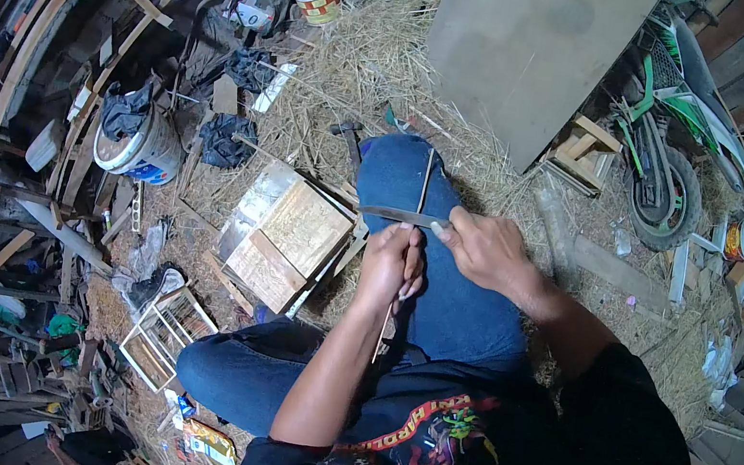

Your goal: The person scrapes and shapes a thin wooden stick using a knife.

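Note:
My left hand is closed around a thin wooden stick, which runs lengthwise over my raised knee in blue jeans. The stick's lower end sticks out below the fist. In my right hand is a knife, gripped with the fingers wrapped round its handle, which is hidden. The knife's blade points left and lies across the stick, just above my left fingers. I cannot tell how deep the edge sits in the wood.
Left of my knee stands a wooden box. A white bucket and a small white rack are farther left. Straw covers the ground. A large board and a green motorbike stand ahead on the right.

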Motion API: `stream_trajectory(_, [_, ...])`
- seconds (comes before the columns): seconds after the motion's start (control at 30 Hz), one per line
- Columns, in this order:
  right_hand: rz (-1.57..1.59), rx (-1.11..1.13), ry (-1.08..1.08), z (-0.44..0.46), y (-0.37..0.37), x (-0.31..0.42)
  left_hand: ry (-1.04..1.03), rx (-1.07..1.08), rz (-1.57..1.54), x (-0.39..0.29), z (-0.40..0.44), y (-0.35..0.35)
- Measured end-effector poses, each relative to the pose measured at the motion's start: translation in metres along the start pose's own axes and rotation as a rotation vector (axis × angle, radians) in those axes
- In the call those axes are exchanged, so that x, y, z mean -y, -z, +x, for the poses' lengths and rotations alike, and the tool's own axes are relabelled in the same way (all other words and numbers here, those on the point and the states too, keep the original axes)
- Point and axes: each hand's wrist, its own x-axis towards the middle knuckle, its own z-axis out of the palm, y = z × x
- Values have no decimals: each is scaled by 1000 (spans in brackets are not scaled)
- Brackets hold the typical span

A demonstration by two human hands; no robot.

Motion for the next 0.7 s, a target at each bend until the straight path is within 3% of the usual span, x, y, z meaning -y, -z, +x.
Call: stream_trajectory(0.7, [-37, 90, -33, 2, -3, -5, 54, 85, -237, 8, -3, 3])
